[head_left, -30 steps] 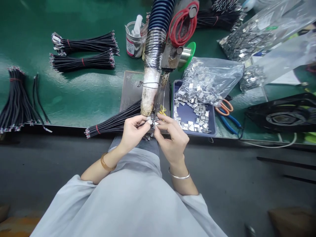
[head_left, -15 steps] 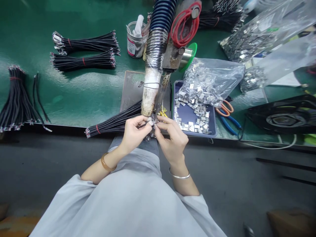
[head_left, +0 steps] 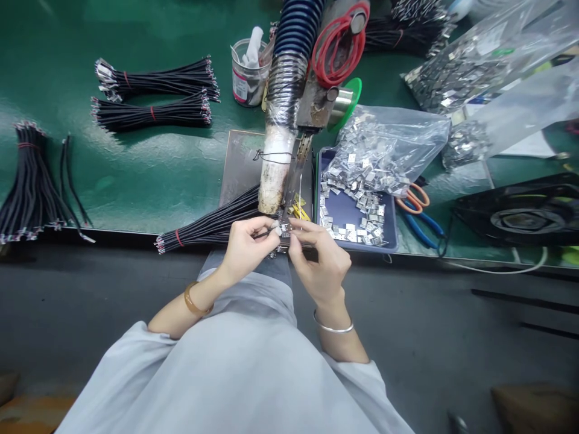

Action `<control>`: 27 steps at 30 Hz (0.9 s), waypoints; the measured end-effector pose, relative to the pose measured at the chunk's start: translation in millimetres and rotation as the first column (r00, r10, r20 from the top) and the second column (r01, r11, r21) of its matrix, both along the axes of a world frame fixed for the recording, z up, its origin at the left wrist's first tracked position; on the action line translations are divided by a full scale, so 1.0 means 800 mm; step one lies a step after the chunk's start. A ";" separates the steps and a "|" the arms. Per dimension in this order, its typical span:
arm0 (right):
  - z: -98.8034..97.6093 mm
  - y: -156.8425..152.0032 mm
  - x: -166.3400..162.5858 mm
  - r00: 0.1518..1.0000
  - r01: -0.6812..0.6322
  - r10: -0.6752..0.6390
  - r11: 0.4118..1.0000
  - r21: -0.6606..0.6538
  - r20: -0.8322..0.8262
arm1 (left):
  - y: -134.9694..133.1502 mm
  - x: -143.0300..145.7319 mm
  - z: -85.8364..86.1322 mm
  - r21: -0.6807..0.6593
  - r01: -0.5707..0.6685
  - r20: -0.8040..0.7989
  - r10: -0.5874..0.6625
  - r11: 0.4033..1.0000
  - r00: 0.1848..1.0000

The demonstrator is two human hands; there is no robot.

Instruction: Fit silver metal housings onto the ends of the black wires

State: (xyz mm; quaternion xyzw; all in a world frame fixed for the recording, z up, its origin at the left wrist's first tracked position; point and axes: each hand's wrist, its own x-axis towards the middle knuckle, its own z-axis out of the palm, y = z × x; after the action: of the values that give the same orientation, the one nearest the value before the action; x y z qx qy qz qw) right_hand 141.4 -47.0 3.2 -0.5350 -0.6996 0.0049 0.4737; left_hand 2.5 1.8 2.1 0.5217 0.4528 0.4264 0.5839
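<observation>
Left hand (head_left: 246,244): thumb and fingertips pinch a black cable (head_left: 262,234). Small metal connector (head_left: 284,228) sits between both hands' fingertips, near the table (head_left: 158,175) edge; its joint to the cable is too small to verify. Right hand (head_left: 323,259): thumb and forefinger at the connector's 3 o'clock; whether they grip it cannot be determined. From the connector: cable bundle (head_left: 212,222), 9 o'clock; hose (head_left: 275,150), 11 o'clock; blue tray (head_left: 392,226) of metal pieces (head_left: 362,226), 2 o'clock.

2 hands (head_left: 248,246) (head_left: 322,262), 5+ cable bundles (head_left: 212,222), 3 parts bags (head_left: 407,134), 1 tray (head_left: 340,207), 1 tub (head_left: 242,84), 1 spool (head_left: 344,106), 1 hose (head_left: 296,42).
</observation>
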 end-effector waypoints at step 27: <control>0.015 0.014 0.032 0.980 0.198 -0.180 0.893 -0.403 0.083 | -0.025 -0.048 -0.027 0.728 0.378 -0.617 0.306 0.571 0.725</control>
State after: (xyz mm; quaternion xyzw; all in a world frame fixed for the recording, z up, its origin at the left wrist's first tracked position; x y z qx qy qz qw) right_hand 166.7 -35.4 15.5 -0.6877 -0.6378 0.0937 0.3339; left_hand -35.8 -17.9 -19.8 0.8581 0.3719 0.3469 0.0713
